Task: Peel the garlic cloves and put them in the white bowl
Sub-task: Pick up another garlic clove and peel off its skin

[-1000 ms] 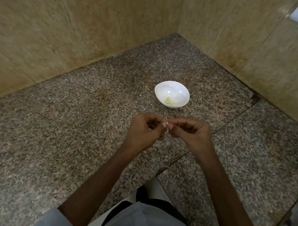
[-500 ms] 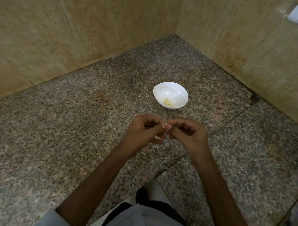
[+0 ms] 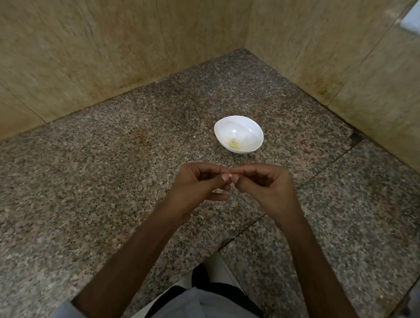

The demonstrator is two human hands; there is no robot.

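A white bowl [image 3: 245, 131] stands on the granite counter [image 3: 109, 174], with a small pale yellow bit of garlic [image 3: 233, 143] lying inside near its front wall. In front of the bowl, above the counter, my left hand [image 3: 198, 185] and my right hand [image 3: 264, 188] meet fingertip to fingertip. Both pinch one small garlic clove [image 3: 230, 176] between thumb and fingers. Only a pale sliver of the clove shows; the rest is hidden by my fingers.
Beige stone walls [image 3: 105, 55] close the counter at the back and on the right, forming a corner behind the bowl. A seam [image 3: 323, 166] runs across the counter to the right of my hands. The counter's front edge lies just before my body.
Both hands stay together pinching the clove and have shifted very little. The fingertips have worked slightly at the clove. The view has drifted a little.
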